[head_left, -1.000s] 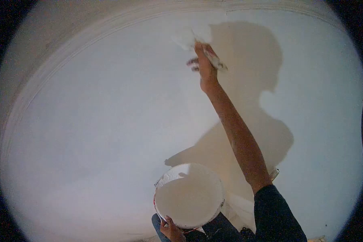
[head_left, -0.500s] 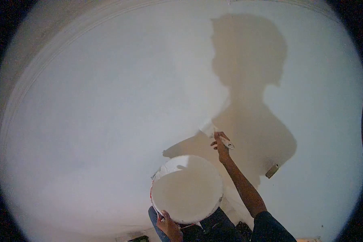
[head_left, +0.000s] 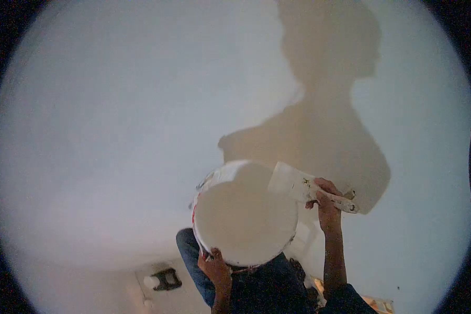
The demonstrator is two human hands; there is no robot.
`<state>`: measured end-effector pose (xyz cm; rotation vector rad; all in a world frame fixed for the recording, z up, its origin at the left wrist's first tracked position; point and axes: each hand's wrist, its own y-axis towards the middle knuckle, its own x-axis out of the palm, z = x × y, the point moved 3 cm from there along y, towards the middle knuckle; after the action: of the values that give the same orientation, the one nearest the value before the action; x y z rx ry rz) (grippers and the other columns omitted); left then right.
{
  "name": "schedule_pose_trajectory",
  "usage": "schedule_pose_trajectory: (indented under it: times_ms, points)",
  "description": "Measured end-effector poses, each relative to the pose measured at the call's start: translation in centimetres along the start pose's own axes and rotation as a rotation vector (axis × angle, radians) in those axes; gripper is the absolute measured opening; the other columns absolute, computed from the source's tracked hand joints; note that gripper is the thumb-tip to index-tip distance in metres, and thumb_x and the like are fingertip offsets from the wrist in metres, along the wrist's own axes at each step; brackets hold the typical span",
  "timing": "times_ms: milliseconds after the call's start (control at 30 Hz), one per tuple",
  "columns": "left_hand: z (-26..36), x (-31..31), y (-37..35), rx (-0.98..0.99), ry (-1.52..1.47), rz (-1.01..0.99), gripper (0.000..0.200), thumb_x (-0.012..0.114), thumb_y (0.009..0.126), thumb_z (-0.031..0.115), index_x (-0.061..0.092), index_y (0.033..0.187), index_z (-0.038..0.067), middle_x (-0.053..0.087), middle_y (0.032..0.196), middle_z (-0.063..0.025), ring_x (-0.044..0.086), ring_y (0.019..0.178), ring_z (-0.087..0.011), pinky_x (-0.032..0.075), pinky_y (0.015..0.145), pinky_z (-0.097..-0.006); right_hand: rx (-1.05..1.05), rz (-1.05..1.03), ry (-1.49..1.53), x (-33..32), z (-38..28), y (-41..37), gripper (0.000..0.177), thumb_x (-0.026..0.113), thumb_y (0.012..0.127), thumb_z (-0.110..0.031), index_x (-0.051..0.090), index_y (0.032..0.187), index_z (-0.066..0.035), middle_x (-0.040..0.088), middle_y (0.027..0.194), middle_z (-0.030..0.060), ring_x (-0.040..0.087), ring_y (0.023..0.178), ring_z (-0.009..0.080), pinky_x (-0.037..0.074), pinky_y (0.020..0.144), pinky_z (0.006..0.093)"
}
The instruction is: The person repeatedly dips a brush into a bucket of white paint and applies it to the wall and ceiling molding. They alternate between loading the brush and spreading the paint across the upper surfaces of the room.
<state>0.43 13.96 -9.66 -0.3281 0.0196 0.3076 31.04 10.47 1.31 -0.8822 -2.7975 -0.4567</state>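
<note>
My left hand grips the near left rim of a round white bucket, which holds pale paint or a similar liquid. In my right hand is the handle of a wide brush, whose whitish head points left over the bucket's upper right rim. Whether the bristles touch the rim or the liquid I cannot tell. My right forearm comes up from the lower right in a dark sleeve.
A pale wall fills most of the view, with my shadow on it at the right. A small box-like fitting shows behind the brush handle. At the lower left lies a dark object beside a round white one.
The brush has come away from the wall and over the bucket's right edge, its head now pointing left. The view has tilted down, so the bucket appears higher, with more of the floor showing.
</note>
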Motion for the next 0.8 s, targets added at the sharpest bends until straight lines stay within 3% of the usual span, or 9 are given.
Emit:
schedule_pose_trajectory:
  times_ms: [100,167,200,267,367,500,600,667,800]
  points:
    - [0.1,-0.4,0.3,0.083,0.082,-0.023,0.047,0.055,0.089,0.033,0.047,0.110,-0.008,0.052,0.097,-0.0126,0.051,0.087,-0.0195,0.043,0.077,-0.0341,0.091,-0.038,-0.137,2.6,0.2,-1.7,0.033,0.065,0.080,-0.018,0.059,0.105,0.002,0.061,0.086,0.0089,0.058,0.066,0.0189,0.049,0.057,0.0322]
    - [0.4,0.1,1.0,0.172,0.097,-0.040,0.045,0.054,0.089,0.034,0.048,0.108,-0.007,0.054,0.089,-0.0099,0.052,0.081,-0.0174,0.044,0.073,-0.0323,0.140,-0.243,-0.424,4.9,1.0,-1.9,0.026,0.064,0.079,-0.013,0.063,0.102,-0.001,0.064,0.084,0.0098,0.060,0.068,0.0185,0.051,0.062,0.0325]
    - [0.4,0.5,1.2,0.214,-0.042,-0.065,0.040,0.053,0.090,0.030,0.050,0.104,-0.007,0.054,0.084,-0.0075,0.052,0.076,-0.0149,0.044,0.068,-0.0297,0.158,-0.246,-0.421,5.5,1.9,-1.9,0.026,0.064,0.079,-0.013,0.063,0.102,-0.001,0.064,0.084,0.0098,0.060,0.068,0.0185,0.051,0.062,0.0325]
    - [0.0,-0.2,1.5,0.209,-0.109,-0.126,0.034,0.049,0.091,0.028,0.052,0.099,-0.006,0.055,0.079,-0.0053,0.050,0.072,-0.0097,0.042,0.059,-0.0242,-0.146,-0.518,-0.662,7.7,3.6,-2.1,0.021,0.063,0.080,-0.010,0.065,0.100,-0.006,0.066,0.083,0.0101,0.060,0.068,0.0164,0.050,0.063,0.0313]
    - [-0.5,-0.7,2.1,0.242,0.059,-0.080,0.035,0.046,0.092,0.027,0.053,0.101,-0.006,0.056,0.081,-0.0049,0.050,0.072,-0.0093,0.042,0.060,-0.0241,-0.115,-0.588,-0.536,9.9,5.7,-2.7,0.020,0.062,0.081,-0.009,0.065,0.100,-0.008,0.065,0.082,0.0098,0.061,0.069,0.0161,0.049,0.063,0.0304]
    - [1.0,-0.5,1.6,0.146,0.017,-0.092,0.035,0.044,0.092,0.026,0.053,0.103,-0.007,0.056,0.082,-0.0049,0.051,0.075,-0.0105,0.043,0.066,-0.0250,-0.291,-0.585,-0.639,12.2,9.3,-1.5,0.021,0.061,0.081,-0.008,0.065,0.101,-0.009,0.065,0.080,0.0088,0.062,0.069,0.0184,0.048,0.064,0.0318]
    - [1.4,-0.5,2.0,0.317,0.036,-0.127,0.032,0.042,0.089,0.019,0.053,0.104,-0.007,0.057,0.085,-0.0053,0.051,0.079,-0.0126,0.043,0.071,-0.0269,-0.280,-0.534,-0.661,13.7,10.8,-0.2,0.022,0.061,0.080,-0.007,0.065,0.101,-0.010,0.064,0.080,0.0085,0.062,0.071,0.0203,0.047,0.066,0.0337]
    - [2.2,-0.5,1.6,0.335,0.063,-0.110,0.039,0.046,0.090,0.028,0.053,0.105,-0.007,0.059,0.090,-0.0074,0.051,0.082,-0.0148,0.044,0.073,-0.0293,-0.302,-0.477,-0.776,14.1,11.6,0.3,0.023,0.060,0.079,-0.006,0.065,0.101,-0.010,0.063,0.078,0.0082,0.061,0.071,0.0210,0.046,0.067,0.0353]
    - [0.1,-1.3,1.9,0.363,0.127,-0.071,0.041,0.048,0.090,0.030,0.053,0.105,-0.007,0.060,0.089,-0.0082,0.052,0.080,-0.0146,0.043,0.072,-0.0288,-0.301,-0.405,-0.890,14.4,12.9,0.2,0.022,0.060,0.079,-0.006,0.065,0.100,-0.010,0.061,0.075,0.0085,0.060,0.071,0.0210,0.045,0.066,0.0359]
